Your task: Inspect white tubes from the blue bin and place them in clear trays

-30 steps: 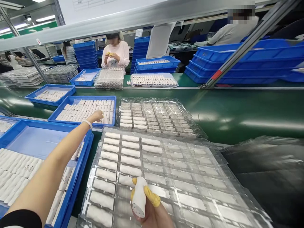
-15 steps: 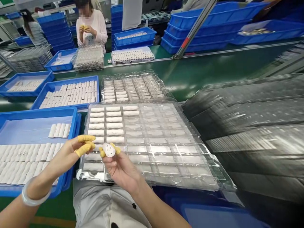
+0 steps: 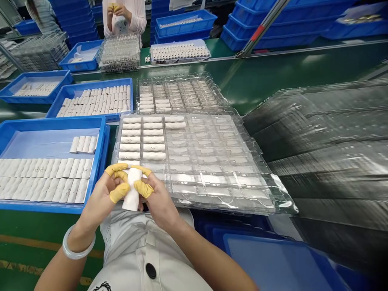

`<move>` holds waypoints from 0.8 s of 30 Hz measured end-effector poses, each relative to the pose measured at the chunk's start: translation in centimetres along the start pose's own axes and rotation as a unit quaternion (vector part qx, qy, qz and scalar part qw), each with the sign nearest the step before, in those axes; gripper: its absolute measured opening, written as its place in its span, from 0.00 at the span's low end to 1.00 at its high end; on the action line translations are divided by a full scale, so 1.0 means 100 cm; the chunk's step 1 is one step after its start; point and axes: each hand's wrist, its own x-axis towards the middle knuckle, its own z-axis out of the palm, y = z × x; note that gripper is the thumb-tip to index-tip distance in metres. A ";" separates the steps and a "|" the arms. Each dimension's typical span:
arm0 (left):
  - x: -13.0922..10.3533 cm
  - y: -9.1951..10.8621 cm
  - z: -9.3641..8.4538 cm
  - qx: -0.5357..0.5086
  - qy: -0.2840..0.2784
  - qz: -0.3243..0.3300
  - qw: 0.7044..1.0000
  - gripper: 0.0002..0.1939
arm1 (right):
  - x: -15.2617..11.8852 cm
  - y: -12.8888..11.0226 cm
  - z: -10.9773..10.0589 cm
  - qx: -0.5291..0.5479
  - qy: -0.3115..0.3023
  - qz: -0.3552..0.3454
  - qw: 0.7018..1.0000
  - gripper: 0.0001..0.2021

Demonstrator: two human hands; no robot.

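Observation:
Between my two hands, close to my lap, is a white wavy-sided cylindrical piece (image 3: 132,193), tilted on its long axis. My left hand (image 3: 106,190), in yellow finger cots, closes on it from the left. From the right, my right hand (image 3: 154,198), also in yellow finger cots, pinches it. Just beyond them lies a clear plastic blister tray (image 3: 209,161), with similar white pieces in its left columns. A blue bin (image 3: 54,125) to the left holds rows of the same pieces on a white liner.
A second blister tray (image 3: 182,91) lies behind the first. Another blue bin (image 3: 130,97) of white pieces stands left of it. A dark ribbed stack (image 3: 333,149) fills the right side. Across the green bench (image 3: 291,72), a person (image 3: 124,20) handles something small near stacked trays.
My left hand has come right and closed on the white piece. The piece has turned from end-on to side-on and sits nearer my body. The view has tilted down.

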 end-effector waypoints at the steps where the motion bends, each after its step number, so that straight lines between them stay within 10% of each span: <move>1: 0.000 -0.001 0.002 -0.012 -0.009 -0.005 1.000 0.24 | -0.001 0.000 -0.001 -0.026 0.010 -0.027 0.999 0.32; 7: 0.005 -0.007 0.007 -0.090 -0.038 -0.003 0.995 0.21 | 0.000 -0.005 -0.008 -0.099 0.005 -0.074 0.992 0.23; 14: 0.016 -0.012 0.004 -0.040 0.120 0.048 0.991 0.11 | 0.001 -0.017 -0.012 -0.009 -0.116 0.069 0.991 0.21; 24: 0.022 -0.007 0.007 0.011 0.114 0.064 0.991 0.10 | 0.009 -0.020 -0.017 -0.009 -0.051 0.086 0.995 0.24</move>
